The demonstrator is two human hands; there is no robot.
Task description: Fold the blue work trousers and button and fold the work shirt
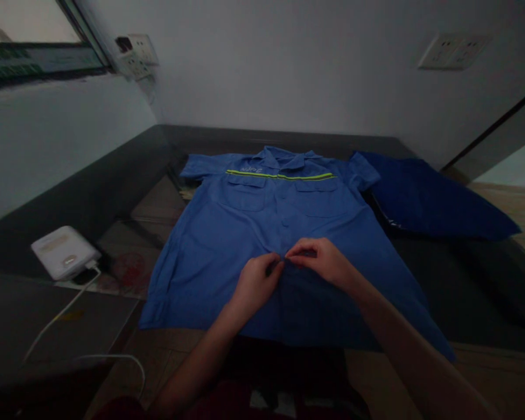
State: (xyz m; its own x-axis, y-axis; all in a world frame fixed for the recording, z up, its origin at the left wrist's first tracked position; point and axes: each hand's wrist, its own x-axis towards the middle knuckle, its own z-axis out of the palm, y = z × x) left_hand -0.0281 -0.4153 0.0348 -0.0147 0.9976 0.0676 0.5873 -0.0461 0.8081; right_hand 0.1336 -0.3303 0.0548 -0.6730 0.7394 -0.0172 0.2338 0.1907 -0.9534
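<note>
A blue short-sleeved work shirt (227, 245) lies spread flat on the dark table, collar away from me. A yellow-green stripe crosses its chest above two flap pockets. At the middle of the front placket, my left hand (259, 280) pinches the shirt's edge between thumb and fingers. Just to its right, my right hand (321, 259) also pinches at the placket, its fingertips almost touching the left ones. Whatever small part lies between the fingertips is hidden. The shirt's lower hem hangs toward me at the table's near edge.
A white box-shaped device (65, 251) with a white cable (52, 321) sits at the left. A dark blue folded bag or cloth (433, 198) lies at the right, touching the sleeve. Wall sockets (452, 51) are on the wall behind the dark table (441, 286).
</note>
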